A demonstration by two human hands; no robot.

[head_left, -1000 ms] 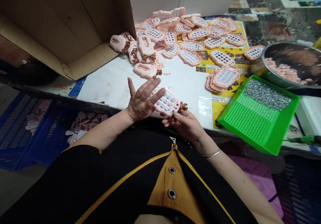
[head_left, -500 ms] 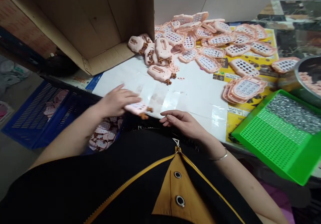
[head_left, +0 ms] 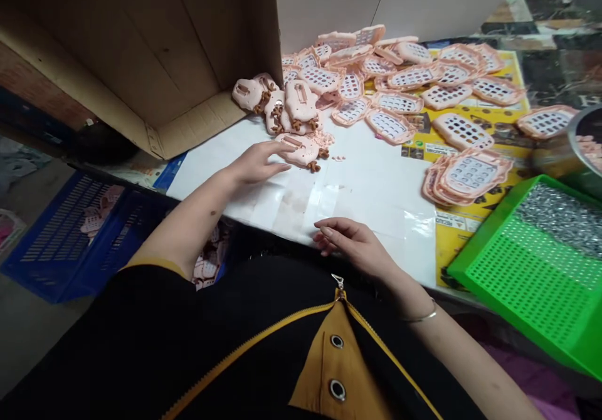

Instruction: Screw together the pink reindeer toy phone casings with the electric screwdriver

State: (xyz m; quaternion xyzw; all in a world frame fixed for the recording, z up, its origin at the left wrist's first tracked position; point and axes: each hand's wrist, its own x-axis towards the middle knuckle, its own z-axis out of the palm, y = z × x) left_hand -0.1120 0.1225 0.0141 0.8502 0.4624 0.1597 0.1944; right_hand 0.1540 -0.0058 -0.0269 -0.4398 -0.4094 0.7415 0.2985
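My left hand (head_left: 258, 160) reaches forward over the white table sheet (head_left: 367, 194), fingers apart, its tips touching a pink toy-phone back shell (head_left: 301, 149) with brown antlers that lies face down. Behind that shell sits a small heap of similar pink back shells (head_left: 282, 97). My right hand (head_left: 350, 242) rests near the table's front edge, fingers loosely curled, holding nothing.
Several pink keypad front shells (head_left: 414, 78) are spread at the back and a stack (head_left: 468, 175) lies right. A green tray of screws (head_left: 536, 263) is at right, a metal bowl (head_left: 583, 144) beyond it. An open cardboard box (head_left: 141, 50) stands left; blue crates (head_left: 66, 232) with pink parts sit below.
The assembled pink toy phone held one second ago went down to the left and is gone from my hands. My left hand has since swung forward to the back shell on the table.
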